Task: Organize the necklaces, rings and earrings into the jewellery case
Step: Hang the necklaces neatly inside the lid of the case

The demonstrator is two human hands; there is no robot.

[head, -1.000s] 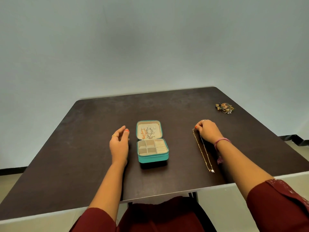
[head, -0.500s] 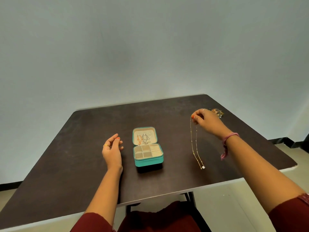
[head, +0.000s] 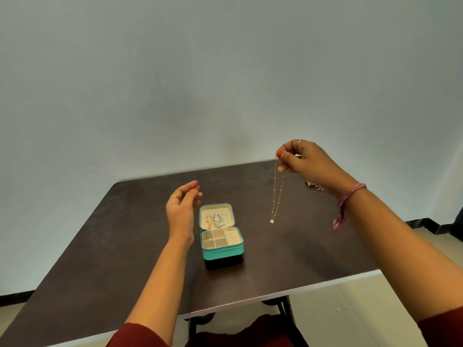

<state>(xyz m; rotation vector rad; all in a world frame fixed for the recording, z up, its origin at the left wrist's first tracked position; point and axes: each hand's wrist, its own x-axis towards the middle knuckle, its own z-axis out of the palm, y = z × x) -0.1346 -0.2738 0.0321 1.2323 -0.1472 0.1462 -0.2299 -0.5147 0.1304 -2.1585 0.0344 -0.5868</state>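
One jewellery case (head: 221, 244), open, centre of frame; one table (head: 100, 246). One gold necklace (head: 277, 194) hanging right of centre. One small heap of jewellery (head: 314, 185) at right, pieces too small to count; two hands, left (head: 181, 211) and right (head: 304, 160).

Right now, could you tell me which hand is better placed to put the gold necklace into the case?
Right hand: it already pinches the necklace, dangling right of the open case. The left hand is empty.
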